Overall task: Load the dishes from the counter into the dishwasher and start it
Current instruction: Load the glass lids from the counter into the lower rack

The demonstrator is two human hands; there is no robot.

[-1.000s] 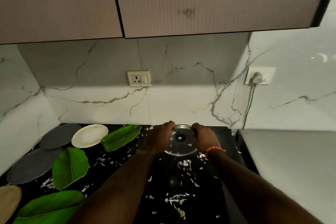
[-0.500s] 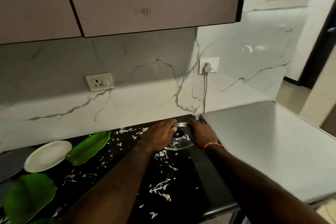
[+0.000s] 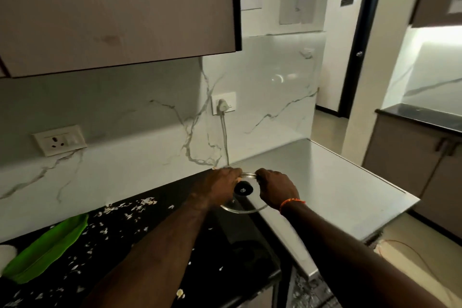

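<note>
- I see both hands on a round glass lid (image 3: 243,204) with a black knob (image 3: 243,189) in its middle, held above the right end of the black table (image 3: 155,237)
- My left hand (image 3: 220,187) grips the lid's left rim, fingers curled over the far edge
- My right hand (image 3: 276,189) grips the right rim the same way, fingers closed around the metal band; an orange wrist thread (image 3: 291,201) sits just behind it
- The lid is tilted, its near edge lower, just beside the grey steel top (image 3: 330,182) to the right
- White scraps (image 3: 130,210) are scattered over the table, and a green leaf-shaped plate (image 3: 47,250) lies at its left end
- On the marble wall, a plug (image 3: 222,105) with a hanging cord sits in one socket; a second socket (image 3: 60,140) is further left
</note>
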